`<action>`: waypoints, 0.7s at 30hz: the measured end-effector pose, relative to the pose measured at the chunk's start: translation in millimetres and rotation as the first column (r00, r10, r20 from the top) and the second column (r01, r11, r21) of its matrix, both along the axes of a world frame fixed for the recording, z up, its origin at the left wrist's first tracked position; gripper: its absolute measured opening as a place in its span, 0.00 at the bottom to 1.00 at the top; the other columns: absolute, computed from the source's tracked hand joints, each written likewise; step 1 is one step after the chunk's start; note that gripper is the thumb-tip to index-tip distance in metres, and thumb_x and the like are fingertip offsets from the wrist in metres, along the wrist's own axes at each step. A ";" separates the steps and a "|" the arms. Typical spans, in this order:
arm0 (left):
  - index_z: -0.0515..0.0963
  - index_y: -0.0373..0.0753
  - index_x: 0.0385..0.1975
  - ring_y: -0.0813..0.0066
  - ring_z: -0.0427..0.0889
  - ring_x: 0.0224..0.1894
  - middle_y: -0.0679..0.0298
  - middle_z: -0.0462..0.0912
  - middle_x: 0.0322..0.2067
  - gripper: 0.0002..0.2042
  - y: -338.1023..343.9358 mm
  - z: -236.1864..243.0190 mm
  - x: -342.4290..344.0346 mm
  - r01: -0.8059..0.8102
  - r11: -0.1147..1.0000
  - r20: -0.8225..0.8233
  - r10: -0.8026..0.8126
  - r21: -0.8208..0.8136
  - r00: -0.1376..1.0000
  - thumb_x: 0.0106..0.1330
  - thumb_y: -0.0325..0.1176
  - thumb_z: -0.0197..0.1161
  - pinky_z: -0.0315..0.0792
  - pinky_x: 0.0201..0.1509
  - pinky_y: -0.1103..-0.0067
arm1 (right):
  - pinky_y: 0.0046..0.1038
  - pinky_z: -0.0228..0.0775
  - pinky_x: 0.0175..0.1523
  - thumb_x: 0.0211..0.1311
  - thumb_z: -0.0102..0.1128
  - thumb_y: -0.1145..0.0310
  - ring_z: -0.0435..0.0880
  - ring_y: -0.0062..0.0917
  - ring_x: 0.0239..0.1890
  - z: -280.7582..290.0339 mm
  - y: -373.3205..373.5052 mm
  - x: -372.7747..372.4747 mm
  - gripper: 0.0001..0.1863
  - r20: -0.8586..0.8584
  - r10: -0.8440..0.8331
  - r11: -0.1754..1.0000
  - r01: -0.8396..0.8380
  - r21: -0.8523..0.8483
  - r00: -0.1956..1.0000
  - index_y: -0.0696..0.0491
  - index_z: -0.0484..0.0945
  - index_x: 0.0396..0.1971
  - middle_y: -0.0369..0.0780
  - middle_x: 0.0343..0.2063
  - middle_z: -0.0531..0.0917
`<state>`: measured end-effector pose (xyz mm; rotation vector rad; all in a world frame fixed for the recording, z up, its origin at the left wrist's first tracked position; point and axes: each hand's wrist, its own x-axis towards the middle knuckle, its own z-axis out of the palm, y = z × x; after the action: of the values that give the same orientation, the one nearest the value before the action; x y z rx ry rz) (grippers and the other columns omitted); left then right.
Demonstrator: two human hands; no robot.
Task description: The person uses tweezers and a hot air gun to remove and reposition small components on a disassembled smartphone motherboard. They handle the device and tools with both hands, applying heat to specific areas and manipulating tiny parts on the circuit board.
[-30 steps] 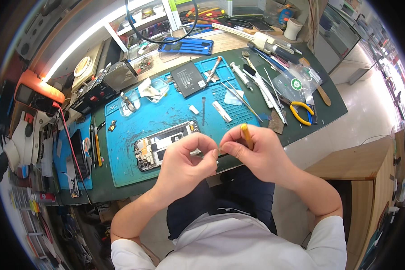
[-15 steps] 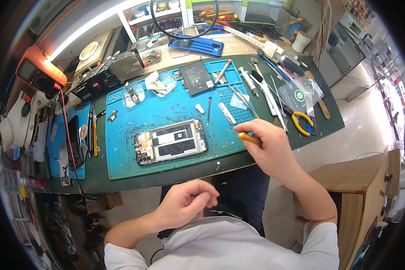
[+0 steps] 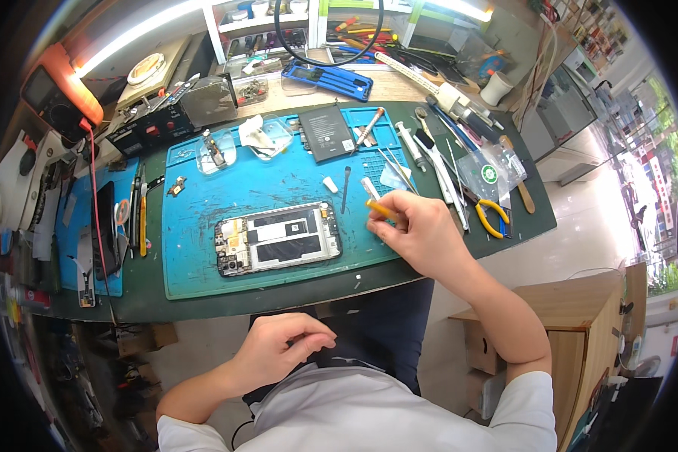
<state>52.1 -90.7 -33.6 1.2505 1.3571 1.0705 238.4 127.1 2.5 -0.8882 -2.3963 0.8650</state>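
Observation:
My right hand [image 3: 416,230] is closed around a slim yellow-handled tool [image 3: 383,210], held above the right part of the blue work mat [image 3: 196,282]; its tip is not clear. Left of it on the mat lies an opened smartphone [image 3: 279,237], its inner boards and empty-looking battery bay facing up. My left hand [image 3: 282,346] hovers over my lap, below the table edge, with the fingers curled in and nothing visible in them. A small white cap-like piece [image 3: 330,184] and a dark thin stick [image 3: 345,190] rest between the phone and my right hand.
A black phone battery [image 3: 326,132] lies at the mat's far side, near clear trays [image 3: 215,153]. To the right are tweezers [image 3: 399,172], a syringe [image 3: 410,145] and yellow pliers [image 3: 493,218]. An orange multimeter [image 3: 60,94] stands at the far left; a blue phone-shaped holder [image 3: 328,80] lies behind.
My right hand has moved left with the yellow-handled tool, closer to the phone. My left hand has shifted slightly left and down. The whole view has swung a little to the right.

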 end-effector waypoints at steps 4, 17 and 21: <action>0.88 0.34 0.30 0.78 0.86 0.25 0.62 0.91 0.29 0.07 -4.7 -13.3 -6.7 0.026 0.997 -0.012 -0.025 0.070 1.000 0.67 0.29 0.76 0.79 0.30 0.80 | 0.35 0.77 0.38 0.66 0.71 0.70 0.87 0.36 0.29 9.3 11.5 6.2 0.08 0.090 -0.076 0.994 0.082 -0.068 0.993 0.57 0.88 0.40 0.46 0.29 0.88; 0.87 0.37 0.31 0.61 0.88 0.33 0.61 0.88 0.29 0.10 -6.1 -68.0 9.5 0.204 0.969 -0.429 -0.125 0.142 0.895 0.63 0.36 0.79 0.82 0.38 0.70 | 0.37 0.81 0.44 0.67 0.71 0.64 0.88 0.37 0.40 8.5 52.4 8.4 0.10 0.130 -0.357 0.732 0.191 0.653 0.925 0.52 0.86 0.43 0.39 0.37 0.85; 0.84 0.41 0.26 0.64 0.87 0.32 0.64 0.85 0.26 0.12 -1.1 -82.8 13.5 0.270 0.950 -0.641 -0.109 0.158 0.759 0.65 0.41 0.76 0.81 0.36 0.71 | 0.44 0.81 0.53 0.62 0.74 0.62 0.88 0.41 0.50 20.2 164.0 50.8 0.24 0.258 -0.693 0.546 0.256 0.798 0.673 0.52 0.81 0.57 0.44 0.48 0.88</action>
<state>65.7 -91.8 -116.3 2.0135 1.5610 0.6999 289.2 291.1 22.7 -1.4969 -2.3337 -0.6491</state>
